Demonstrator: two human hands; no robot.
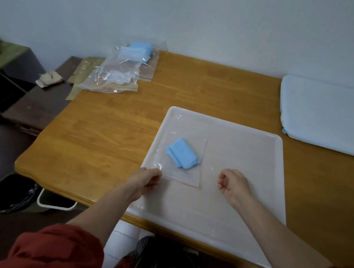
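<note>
You are pinching the near left corner of a small clear bag (184,177) with your left hand (147,181), fingers and thumb closing together on the plastic right by its thin red seal line. The bag is lying flat on the left half of the white tray (242,157), which is sitting on the wooden table (111,127). Inside it a folded light blue cloth (182,153) is resting at a slant, towards the bag's far side. Your right hand (233,186) is hovering over the tray just to the right of the bag, apart from it, fingers curling inward with nothing showing between them.

The bag's outline is fading into the pale tray, so only the red line and a few glints are marking its edges, and you cannot tell whether the seal is pressed closed. Your left fingertips are hiding behind the back of the hand. At the table's far left a heap of clear bags (113,76) is lying blurred, and a pale blue pad (323,116) is running out of view on the right.
</note>
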